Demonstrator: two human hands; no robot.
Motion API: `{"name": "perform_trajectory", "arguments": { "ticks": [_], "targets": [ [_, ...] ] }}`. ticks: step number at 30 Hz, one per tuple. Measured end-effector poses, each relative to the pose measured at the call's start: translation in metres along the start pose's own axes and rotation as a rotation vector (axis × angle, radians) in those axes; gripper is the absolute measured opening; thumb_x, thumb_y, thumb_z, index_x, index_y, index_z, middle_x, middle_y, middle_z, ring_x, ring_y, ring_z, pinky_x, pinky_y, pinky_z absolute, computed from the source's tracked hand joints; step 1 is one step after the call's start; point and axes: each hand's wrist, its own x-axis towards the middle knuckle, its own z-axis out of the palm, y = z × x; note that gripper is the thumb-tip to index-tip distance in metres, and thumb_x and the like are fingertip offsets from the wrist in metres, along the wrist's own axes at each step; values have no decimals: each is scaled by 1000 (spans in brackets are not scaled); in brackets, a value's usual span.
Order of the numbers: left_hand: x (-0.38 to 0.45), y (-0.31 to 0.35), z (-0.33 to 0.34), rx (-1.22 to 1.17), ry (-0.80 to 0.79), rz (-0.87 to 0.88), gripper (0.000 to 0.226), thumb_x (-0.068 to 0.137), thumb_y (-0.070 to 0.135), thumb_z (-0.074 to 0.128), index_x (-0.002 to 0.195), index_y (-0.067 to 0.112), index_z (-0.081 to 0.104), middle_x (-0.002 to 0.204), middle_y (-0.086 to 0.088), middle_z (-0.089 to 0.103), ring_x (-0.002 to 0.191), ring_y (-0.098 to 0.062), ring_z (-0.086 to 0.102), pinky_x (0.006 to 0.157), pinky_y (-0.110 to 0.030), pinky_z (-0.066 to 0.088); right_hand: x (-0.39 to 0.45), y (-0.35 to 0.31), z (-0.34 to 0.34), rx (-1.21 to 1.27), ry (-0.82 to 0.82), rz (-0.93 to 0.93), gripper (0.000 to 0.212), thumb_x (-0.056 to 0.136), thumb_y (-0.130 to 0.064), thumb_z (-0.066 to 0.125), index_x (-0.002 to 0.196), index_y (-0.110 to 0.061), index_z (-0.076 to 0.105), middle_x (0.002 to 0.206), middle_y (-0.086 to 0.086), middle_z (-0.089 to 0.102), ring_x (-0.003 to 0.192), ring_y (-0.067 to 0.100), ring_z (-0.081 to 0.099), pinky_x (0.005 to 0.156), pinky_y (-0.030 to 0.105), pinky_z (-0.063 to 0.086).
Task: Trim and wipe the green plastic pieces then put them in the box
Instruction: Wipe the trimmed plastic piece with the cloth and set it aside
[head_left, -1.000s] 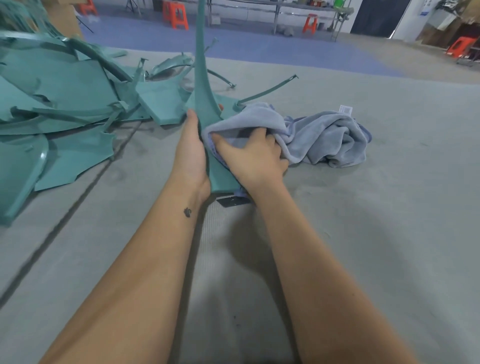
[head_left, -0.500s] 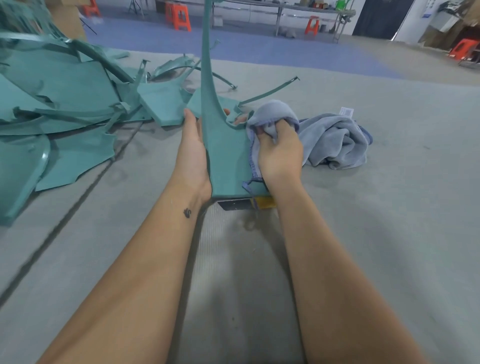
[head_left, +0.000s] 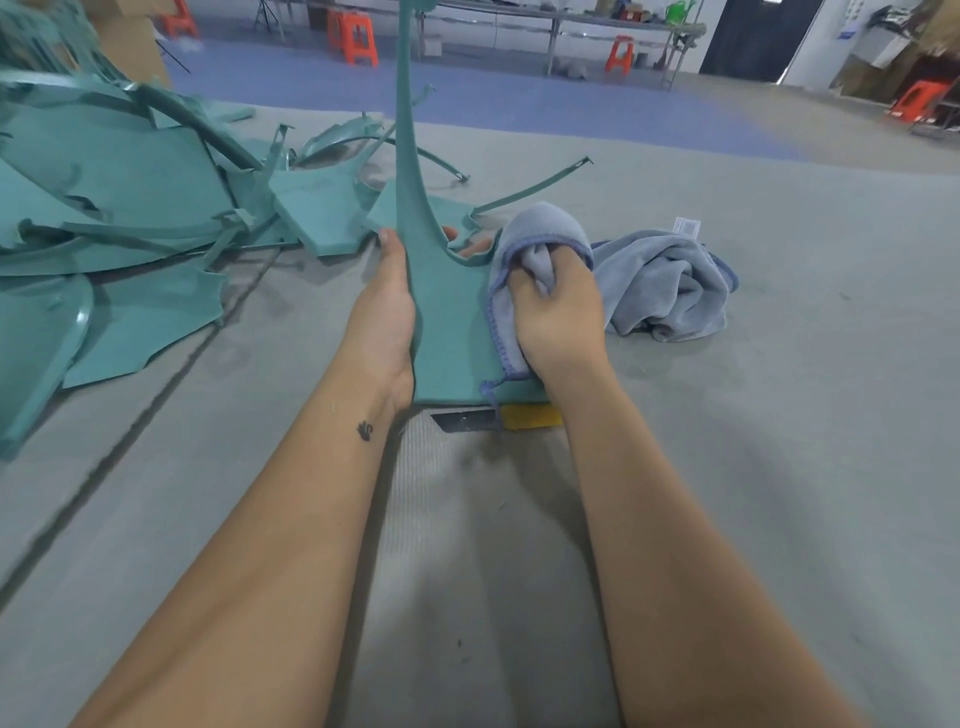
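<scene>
A green plastic piece (head_left: 449, 332) with a wide flat base and a long narrow stem rising past the top of the view stands in front of me. My left hand (head_left: 384, 317) grips its left edge, fingertips showing behind it. My right hand (head_left: 558, 312) grips a bunched part of the grey-blue cloth (head_left: 670, 280) against the piece's right edge. The rest of the cloth lies crumpled on the grey mat to the right. No box is in view.
A heap of green plastic pieces and trimmed strips (head_left: 119, 208) covers the mat at left. A dark blade and yellow handle, apparently a utility knife (head_left: 493, 418), lies under the held piece's near edge. Orange stools (head_left: 358, 36) and a long table stand far back.
My right hand has slid with the cloth from the piece's face to its right edge, uncovering the green surface. The knife's yellow handle has come into view under the piece. My left hand keeps its hold.
</scene>
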Motion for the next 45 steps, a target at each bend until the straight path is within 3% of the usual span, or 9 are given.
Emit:
{"name": "perform_trajectory", "arguments": {
  "ticks": [4,6,8,12,17,25,29,38,45],
  "targets": [
    [2,1,-2,-69,-3,-43,54,102,53,24,97,22,68,92,-6,76,83,-21,73,62,-32,59,-5,1,0,-27,-221,21,23,85,-16,68,101,-16,51,98,-7,58,97,12,55,85,9,41],
    [2,1,-5,-118,-26,-67,58,103,50,21,97,23,72,92,-5,76,83,-20,73,64,-33,60,-5,0,7,-262,-275,15,62,76,-40,75,126,-13,49,128,6,55,126,24,46,107,34,38],
    [3,3,-10,-45,-4,-73,51,103,50,24,105,22,67,90,0,75,80,-17,73,63,-30,59,-9,-9,17,-461,-179,9,83,72,-59,71,137,-14,42,142,11,43,139,31,30,114,46,27],
    [2,0,-3,70,17,-75,56,102,52,22,95,17,65,72,0,74,62,-12,71,48,-21,53,-13,-29,33,-476,-28,46,72,77,-67,59,129,-19,47,141,9,46,136,32,33,107,54,26],
    [-3,-5,9,1,1,-70,75,95,68,15,92,26,76,96,-7,75,84,-21,73,59,-28,57,-8,-39,33,-329,134,122,50,83,-60,57,117,-23,56,131,4,50,131,30,33,100,52,25],
    [1,-2,8,103,56,20,64,98,61,9,100,32,67,89,3,76,81,-14,73,61,-27,58,-4,-30,17,-283,-47,-37,6,89,-20,58,91,-15,57,115,13,57,115,37,47,97,54,41],
    [1,-3,10,71,46,36,70,100,57,7,85,29,70,79,3,75,71,-12,72,53,-22,54,-3,-25,11,-283,-108,-64,9,89,-16,56,95,-8,56,116,15,56,115,37,48,95,55,42],
    [-1,-4,10,80,50,45,62,101,56,10,92,29,65,76,4,75,67,-10,72,50,-22,53,-11,-30,20,-305,23,-9,10,87,-26,55,93,-19,58,113,8,57,116,31,48,92,57,45],
    [-2,-2,11,96,26,4,63,101,58,16,96,28,71,90,-1,76,79,-15,73,55,-27,56,-9,-28,30,-355,36,60,26,88,-39,51,106,-21,56,126,5,48,130,28,32,104,54,26]
  ]
}}
